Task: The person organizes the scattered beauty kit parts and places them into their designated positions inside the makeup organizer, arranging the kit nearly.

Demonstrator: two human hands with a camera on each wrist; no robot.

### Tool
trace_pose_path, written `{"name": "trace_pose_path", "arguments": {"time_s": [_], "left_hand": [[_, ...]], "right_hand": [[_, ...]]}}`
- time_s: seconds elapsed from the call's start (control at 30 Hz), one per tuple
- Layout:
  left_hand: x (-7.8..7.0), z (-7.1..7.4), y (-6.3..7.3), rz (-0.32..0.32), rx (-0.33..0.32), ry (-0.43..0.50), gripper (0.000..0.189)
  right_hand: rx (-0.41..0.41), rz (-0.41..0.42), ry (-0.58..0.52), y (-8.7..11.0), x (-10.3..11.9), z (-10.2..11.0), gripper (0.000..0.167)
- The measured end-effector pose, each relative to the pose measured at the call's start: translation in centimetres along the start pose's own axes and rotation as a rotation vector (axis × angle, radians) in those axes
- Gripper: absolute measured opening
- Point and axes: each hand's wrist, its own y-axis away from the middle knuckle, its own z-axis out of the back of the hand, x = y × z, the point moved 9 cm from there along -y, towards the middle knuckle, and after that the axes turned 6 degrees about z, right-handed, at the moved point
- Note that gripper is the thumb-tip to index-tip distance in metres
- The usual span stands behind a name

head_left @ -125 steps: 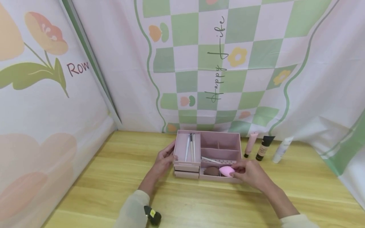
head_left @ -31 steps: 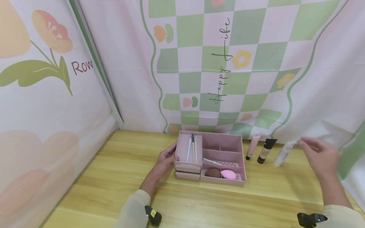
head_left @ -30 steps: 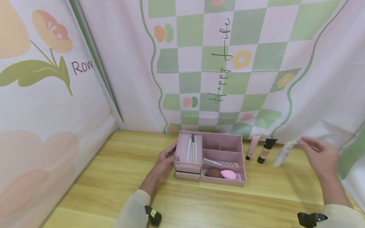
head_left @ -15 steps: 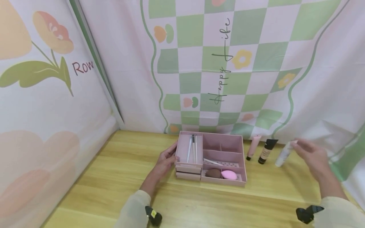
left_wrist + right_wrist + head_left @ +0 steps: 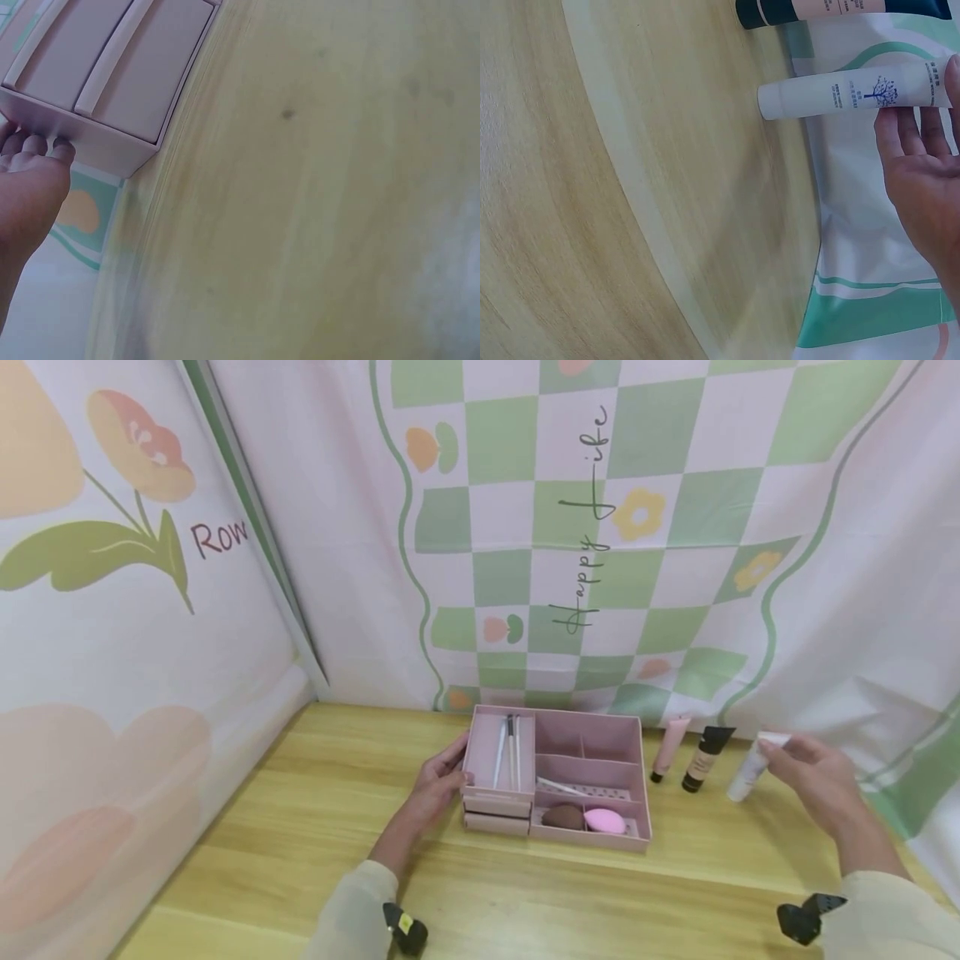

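Observation:
A pink desktop organizer (image 5: 588, 838) with drawers on its left stands against the back curtain. My left hand (image 5: 435, 787) grips its left side, thumb at the top edge; in the left wrist view the fingertips (image 5: 63, 150) meet the side wall. Slim brushes (image 5: 513, 753) lie on the organizer's top left tray. A brown makeup sponge (image 5: 562, 816) and a pink makeup sponge (image 5: 606, 821) sit in its front compartments. At the right, my right hand (image 5: 819, 781) pinches the upper end of a white tube (image 5: 840, 94) with a blue tree print, its cap end down.
Between the organizer and the white tube stand a pink tube (image 5: 670, 750) and a black-and-beige tube (image 5: 705, 762). A white stick (image 5: 561, 787) lies in the organizer's middle compartment. The wooden table (image 5: 300, 860) meets a patterned curtain (image 5: 570, 568) behind.
My right hand has left the pink sponge in the front compartment and moved right to the white tube, closing its fingers on the tube's top. My left hand has stayed at the organizer.

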Motion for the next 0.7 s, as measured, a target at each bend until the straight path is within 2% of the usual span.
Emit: {"name": "trace_pose_path", "arguments": {"time_s": [0.13,0.4,0.5,0.57,0.63,0.7], "left_hand": [[0.0,-0.1,-0.1,0.001,0.002,0.006,0.081],[-0.2,-0.2,0.0,-0.002,0.016,0.000,0.081],[-0.1,-0.1,0.0,-0.001,0.011,-0.004,0.081],[0.0,0.0,0.0,0.002,0.008,-0.004,0.081],[0.1,0.0,-0.1,0.005,0.005,-0.004,0.080],[0.2,0.1,-0.1,0.007,0.002,-0.004,0.080]], "right_hand": [[-0.006,-0.012,0.002,0.2,0.1,0.0,0.035],[-0.052,0.034,0.004,-0.1,0.6,0.1,0.020],[-0.078,0.035,0.003,0.0,0.5,0.2,0.025],[-0.098,0.031,0.027,0.1,0.5,0.4,0.032],[-0.117,0.031,0.043,0.1,0.7,0.6,0.045],[-0.136,0.032,0.065,0.2,1.1,0.9,0.048]]}}
